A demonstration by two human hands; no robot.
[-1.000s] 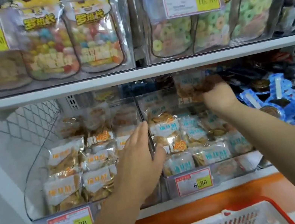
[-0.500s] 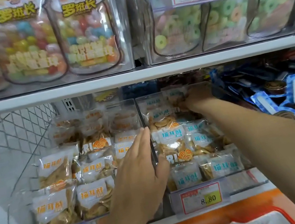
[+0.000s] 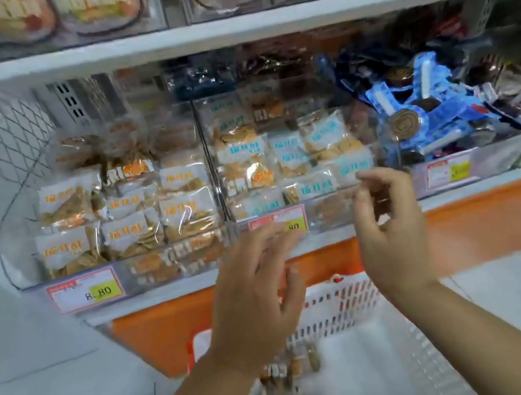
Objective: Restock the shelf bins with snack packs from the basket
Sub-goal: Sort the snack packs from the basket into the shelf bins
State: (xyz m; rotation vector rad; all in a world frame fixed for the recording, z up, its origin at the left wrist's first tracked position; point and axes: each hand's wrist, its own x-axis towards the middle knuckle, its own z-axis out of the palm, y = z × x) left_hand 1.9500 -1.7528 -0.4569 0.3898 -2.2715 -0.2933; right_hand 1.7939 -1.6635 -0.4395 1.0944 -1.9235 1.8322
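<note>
While both hands hang empty above the basket (image 3: 340,305), left hand (image 3: 254,289) spread, right hand (image 3: 391,237) loosely curled, its snack packs (image 3: 283,374) lie within easy reach, just below the shelf bins (image 3: 17,247).

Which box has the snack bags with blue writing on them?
The middle bin, just beyond the right hand. The left bin holds bags with orange writing instead.

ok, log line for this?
left hand: open, empty | right hand: loosely curled, empty | both above white slotted plastic basket | snack packs inside | clear plastic shelf bins: stocked
</note>
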